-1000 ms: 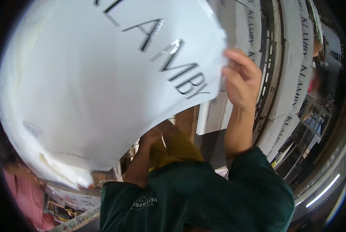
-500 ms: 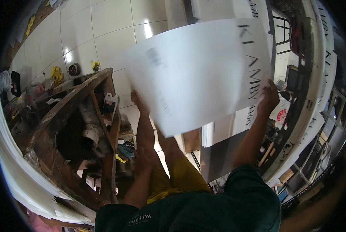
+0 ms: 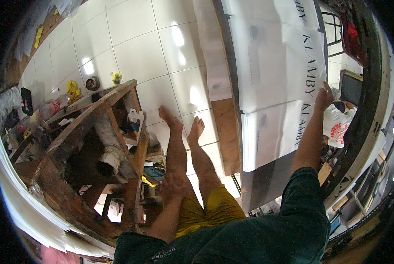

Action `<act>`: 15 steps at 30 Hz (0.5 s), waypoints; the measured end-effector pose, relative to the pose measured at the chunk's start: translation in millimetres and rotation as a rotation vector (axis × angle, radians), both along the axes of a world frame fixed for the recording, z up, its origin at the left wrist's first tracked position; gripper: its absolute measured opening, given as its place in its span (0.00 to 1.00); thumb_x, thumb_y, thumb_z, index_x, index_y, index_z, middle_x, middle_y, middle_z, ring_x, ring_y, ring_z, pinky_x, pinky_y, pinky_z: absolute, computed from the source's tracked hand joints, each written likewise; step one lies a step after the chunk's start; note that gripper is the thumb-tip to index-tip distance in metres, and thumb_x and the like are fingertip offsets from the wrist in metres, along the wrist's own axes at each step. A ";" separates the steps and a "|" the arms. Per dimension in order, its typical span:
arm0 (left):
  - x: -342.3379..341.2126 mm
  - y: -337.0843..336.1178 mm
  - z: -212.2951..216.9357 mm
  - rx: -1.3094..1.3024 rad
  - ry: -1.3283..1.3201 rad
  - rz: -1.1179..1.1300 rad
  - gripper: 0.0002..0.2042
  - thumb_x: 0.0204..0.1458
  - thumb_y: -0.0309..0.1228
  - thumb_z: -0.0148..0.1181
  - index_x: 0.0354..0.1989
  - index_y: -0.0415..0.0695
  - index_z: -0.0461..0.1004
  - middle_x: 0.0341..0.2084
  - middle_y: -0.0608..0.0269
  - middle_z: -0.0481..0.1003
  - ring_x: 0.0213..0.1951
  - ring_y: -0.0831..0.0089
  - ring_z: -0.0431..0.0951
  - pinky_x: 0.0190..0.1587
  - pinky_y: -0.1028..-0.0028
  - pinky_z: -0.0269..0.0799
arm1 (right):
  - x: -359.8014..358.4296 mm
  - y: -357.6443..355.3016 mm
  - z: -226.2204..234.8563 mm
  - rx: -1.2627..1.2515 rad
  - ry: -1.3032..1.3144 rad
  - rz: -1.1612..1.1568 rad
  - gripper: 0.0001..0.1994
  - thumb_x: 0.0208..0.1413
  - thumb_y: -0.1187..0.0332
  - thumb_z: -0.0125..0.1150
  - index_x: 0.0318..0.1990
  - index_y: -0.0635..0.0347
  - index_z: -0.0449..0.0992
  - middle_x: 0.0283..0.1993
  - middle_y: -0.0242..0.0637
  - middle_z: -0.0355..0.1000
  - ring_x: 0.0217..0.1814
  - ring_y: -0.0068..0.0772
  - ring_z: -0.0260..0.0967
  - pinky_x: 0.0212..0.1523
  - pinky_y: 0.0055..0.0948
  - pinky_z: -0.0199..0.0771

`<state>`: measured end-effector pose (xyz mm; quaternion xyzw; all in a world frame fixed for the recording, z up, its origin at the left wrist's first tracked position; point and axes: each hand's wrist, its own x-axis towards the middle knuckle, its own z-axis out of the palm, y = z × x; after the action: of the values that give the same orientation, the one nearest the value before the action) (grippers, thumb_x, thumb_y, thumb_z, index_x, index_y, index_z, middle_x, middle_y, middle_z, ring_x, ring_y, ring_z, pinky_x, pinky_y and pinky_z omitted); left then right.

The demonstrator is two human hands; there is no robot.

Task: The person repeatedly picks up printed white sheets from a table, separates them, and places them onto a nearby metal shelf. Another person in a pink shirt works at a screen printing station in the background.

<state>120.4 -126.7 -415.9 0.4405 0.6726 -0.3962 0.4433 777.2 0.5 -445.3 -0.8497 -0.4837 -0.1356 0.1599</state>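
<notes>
White printed sheets (image 3: 274,66) with large dark lettering along their right side lie on a long dark table (image 3: 267,178) to my right. They overlap in a row running away from me. My right hand (image 3: 324,97) is at the right edge of the middle sheet, its fingers closed at that edge. A nearer sheet (image 3: 272,141) lies just below it, its left side resting over a stack's edge. My left hand (image 3: 173,187) rests on my leg near the knee, holding no sheet, with its fingers laid over the leg.
A wooden frame (image 3: 91,110) with a pale roll (image 3: 111,160) inside stands to my left. Beyond the table is a person in a white shirt (image 3: 335,127). Yellow scraps (image 3: 73,90) and a round tin (image 3: 92,82) lie on the tiled floor (image 3: 135,53). White sheets (image 3: 18,189) curve along the left rim.
The sheet that was raised in front of me in my right hand now lies flat on the table row. My right hand has moved slightly right; my left hand stays on my leg.
</notes>
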 end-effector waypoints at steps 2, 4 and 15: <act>-20.4 -51.5 -33.1 0.115 -0.007 -0.082 0.34 0.38 0.52 0.54 0.56 0.56 0.55 0.56 0.52 0.52 0.58 0.49 0.52 0.54 0.55 0.56 | -1.0 6.5 3.1 -0.034 -0.017 -0.034 0.18 0.37 0.74 0.48 0.40 0.57 0.75 0.32 0.41 0.73 0.27 0.32 0.68 0.34 0.27 0.67; -16.4 -50.6 -32.6 0.151 0.000 -0.109 0.34 0.38 0.52 0.54 0.56 0.56 0.55 0.56 0.52 0.52 0.57 0.49 0.52 0.54 0.55 0.56 | 10.6 5.4 0.0 0.008 -0.005 -0.011 0.18 0.38 0.73 0.48 0.41 0.55 0.75 0.30 0.42 0.72 0.27 0.34 0.68 0.35 0.28 0.67; -31.0 -103.9 -70.3 0.313 0.043 -0.192 0.33 0.38 0.53 0.55 0.54 0.54 0.58 0.56 0.54 0.52 0.55 0.52 0.57 0.53 0.53 0.56 | -127.0 35.8 -1.7 -0.092 -0.216 0.024 0.23 0.42 0.60 0.60 0.49 0.50 0.68 0.50 0.43 0.64 0.54 0.44 0.59 0.52 0.43 0.57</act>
<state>89.5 -230.6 -486.2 0.5579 0.6902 -0.3366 0.3147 650.2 36.3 -447.0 -0.8307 -0.5141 -0.2019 0.0693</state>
